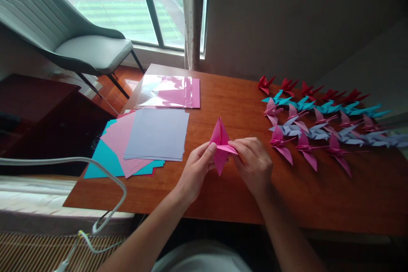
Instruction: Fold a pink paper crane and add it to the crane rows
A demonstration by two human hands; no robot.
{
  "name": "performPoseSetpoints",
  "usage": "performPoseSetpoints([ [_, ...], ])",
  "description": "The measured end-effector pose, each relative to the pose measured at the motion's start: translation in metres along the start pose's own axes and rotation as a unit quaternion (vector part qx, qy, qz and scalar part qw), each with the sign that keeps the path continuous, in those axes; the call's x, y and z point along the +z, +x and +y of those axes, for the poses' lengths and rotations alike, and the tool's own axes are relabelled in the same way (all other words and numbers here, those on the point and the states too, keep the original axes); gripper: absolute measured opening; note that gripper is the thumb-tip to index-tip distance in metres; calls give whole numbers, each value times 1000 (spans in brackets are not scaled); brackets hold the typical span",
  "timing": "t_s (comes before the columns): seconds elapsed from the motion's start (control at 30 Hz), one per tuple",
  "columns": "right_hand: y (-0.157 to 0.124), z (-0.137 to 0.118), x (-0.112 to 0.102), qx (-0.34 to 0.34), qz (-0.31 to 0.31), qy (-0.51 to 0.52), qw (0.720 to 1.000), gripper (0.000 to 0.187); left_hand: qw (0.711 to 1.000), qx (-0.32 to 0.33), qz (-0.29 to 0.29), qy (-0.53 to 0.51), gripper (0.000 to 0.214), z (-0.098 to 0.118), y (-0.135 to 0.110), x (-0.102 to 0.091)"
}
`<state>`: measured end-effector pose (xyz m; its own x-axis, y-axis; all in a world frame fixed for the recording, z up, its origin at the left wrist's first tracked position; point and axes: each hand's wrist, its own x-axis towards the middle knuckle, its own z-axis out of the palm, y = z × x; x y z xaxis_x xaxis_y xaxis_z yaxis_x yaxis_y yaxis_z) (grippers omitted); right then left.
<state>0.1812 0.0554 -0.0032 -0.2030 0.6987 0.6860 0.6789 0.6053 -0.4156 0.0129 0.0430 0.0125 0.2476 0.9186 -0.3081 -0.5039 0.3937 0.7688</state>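
Observation:
A magenta folded paper piece, diamond-shaped with an upper and a lower point, is held between my two hands just above the table. My left hand pinches its left side, thumb on the front face. On the right, my right hand grips a flap that sticks out sideways, thumb and fingers pressed together on it. Some of the fingertips are hidden behind the paper. Nearest to my right hand stands a magenta paper crane, the first of a short row of finished ones.
Rows of red cranes, turquoise cranes, pink cranes and lavender cranes line the table's right side. Lavender sheets overlap pink sheets and turquoise sheets at left, below a clear packet. A white cable loops at lower left.

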Motion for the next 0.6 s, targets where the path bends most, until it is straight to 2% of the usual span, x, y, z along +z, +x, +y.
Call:
performPoseSetpoints([
  [0.17, -1, 1, -1, -14, -2, -13, 1000, 26, 1000, 1, -21, 11, 30, 1, 0, 0],
  [0.37, -1, 1, 1, -48, -13, -12, 999, 29, 999, 12, 21, 48, 24, -1, 5, 2],
  [0.6, -2, 2, 1, -64, -36, -49, 996, 30, 999, 13, 23, 37, 24, -2, 5, 1],
])
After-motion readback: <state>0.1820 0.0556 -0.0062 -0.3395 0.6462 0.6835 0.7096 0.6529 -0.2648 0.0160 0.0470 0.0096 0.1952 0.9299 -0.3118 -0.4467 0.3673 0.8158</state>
